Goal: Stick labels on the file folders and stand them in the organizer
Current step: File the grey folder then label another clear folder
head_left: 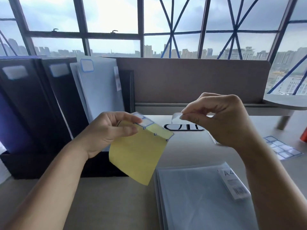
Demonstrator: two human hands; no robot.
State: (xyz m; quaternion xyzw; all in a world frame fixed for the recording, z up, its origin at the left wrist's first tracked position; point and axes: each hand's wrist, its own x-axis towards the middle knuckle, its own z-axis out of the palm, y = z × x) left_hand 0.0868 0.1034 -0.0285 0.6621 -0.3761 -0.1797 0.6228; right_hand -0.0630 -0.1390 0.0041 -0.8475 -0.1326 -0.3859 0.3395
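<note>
My left hand (111,130) pinches the top of a yellow-backed label sheet (137,156), which hangs down over the desk with a few blue-edged labels left at its upper edge. My right hand (221,120) pinches a single peeled label (176,117) between thumb and fingertips, held in the air just right of the sheet. A stack of clear file folders (199,196) with an A4 sticker lies flat at the lower right. The black organizer (49,163) at the left holds dark folders and a clear folder (99,87), each with a label near the top.
A second label sheet (280,148) lies on the desk at the right. A black cable grommet (183,127) sits in the desk's middle. A brown partition (199,80) runs along the back, with windows behind. An orange object (304,138) shows at the right edge.
</note>
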